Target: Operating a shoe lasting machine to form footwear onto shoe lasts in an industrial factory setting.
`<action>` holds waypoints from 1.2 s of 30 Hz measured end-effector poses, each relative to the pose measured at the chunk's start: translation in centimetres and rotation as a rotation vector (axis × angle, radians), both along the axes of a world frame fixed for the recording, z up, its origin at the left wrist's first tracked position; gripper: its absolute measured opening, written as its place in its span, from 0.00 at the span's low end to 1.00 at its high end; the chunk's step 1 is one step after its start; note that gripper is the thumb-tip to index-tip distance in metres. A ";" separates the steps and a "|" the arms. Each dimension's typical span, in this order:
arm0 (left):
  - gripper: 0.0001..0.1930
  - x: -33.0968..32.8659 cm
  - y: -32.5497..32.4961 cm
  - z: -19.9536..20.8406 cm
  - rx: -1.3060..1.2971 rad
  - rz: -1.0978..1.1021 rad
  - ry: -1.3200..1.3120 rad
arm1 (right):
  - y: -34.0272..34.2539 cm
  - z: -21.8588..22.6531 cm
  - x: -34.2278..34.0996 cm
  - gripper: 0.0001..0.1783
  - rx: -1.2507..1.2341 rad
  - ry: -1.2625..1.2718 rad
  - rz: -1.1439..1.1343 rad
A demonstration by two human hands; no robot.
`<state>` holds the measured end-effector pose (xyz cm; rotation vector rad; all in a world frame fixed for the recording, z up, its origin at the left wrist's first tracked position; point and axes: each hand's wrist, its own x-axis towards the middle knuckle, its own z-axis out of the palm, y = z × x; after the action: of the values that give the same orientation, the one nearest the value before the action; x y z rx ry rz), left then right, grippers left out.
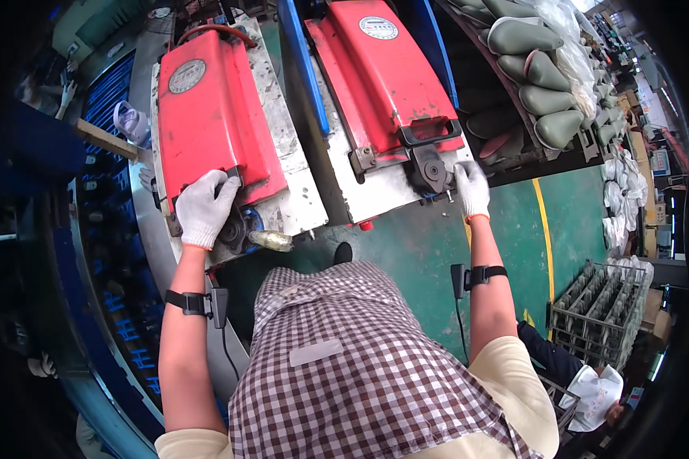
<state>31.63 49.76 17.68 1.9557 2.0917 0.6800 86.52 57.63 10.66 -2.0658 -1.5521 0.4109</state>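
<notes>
Two red mold covers stand side by side on pale, worn base plates. On the left mold cover, my white-gloved left hand is closed over the black handle at the near edge; most of that handle is hidden beneath the fingers. A dark round latch lies beside this hand. My gloved right hand is at the near right corner of the right mold cover, its fingers drawn together next to a dark latch with a round knob. What those fingers grip is hidden. The right cover's black handle is bare.
Blue panels flank the right mold. A wrapped yellowish bundle lies at the left base's near edge. Grey-green saddle-shaped pads fill a rack at right. Beyond the green floor stand a wire rack and another person.
</notes>
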 end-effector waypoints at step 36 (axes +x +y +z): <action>0.22 31.0 14.3 0.0 0.101 -0.771 0.295 | 2.6 -0.7 1.1 0.23 -0.176 0.043 0.075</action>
<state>62.62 64.06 17.66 2.7759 1.2301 0.3467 87.67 60.20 9.99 -2.1188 -1.6222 0.6364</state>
